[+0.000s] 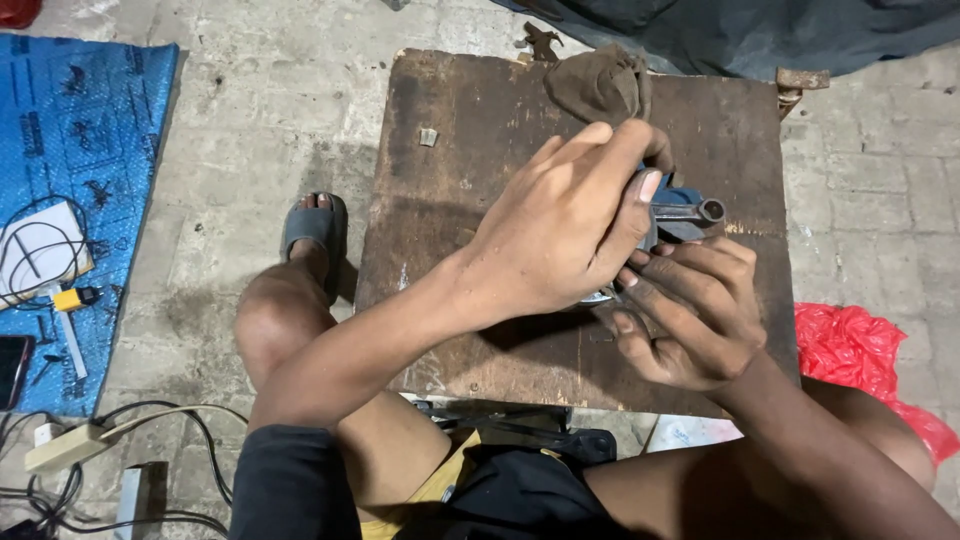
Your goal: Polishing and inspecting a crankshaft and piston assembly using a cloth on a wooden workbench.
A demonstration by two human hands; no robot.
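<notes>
The left hand [560, 235] arches palm-down over a metal part [685, 212] at the right of the wooden table [450, 190], fingers gripping it. The right hand [690, 315], fingers curled, holds it from below.

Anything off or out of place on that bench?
Mostly worn, not wrong: the wooden board is stained and chipped at its edges, and a small pale scrap lies loose on it. Left hand and right hand hide most of the metal part.

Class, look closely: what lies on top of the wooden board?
On the wooden board: a dark rag, and a metal part gripped by left hand and right hand, mostly hidden beneath them.
</notes>
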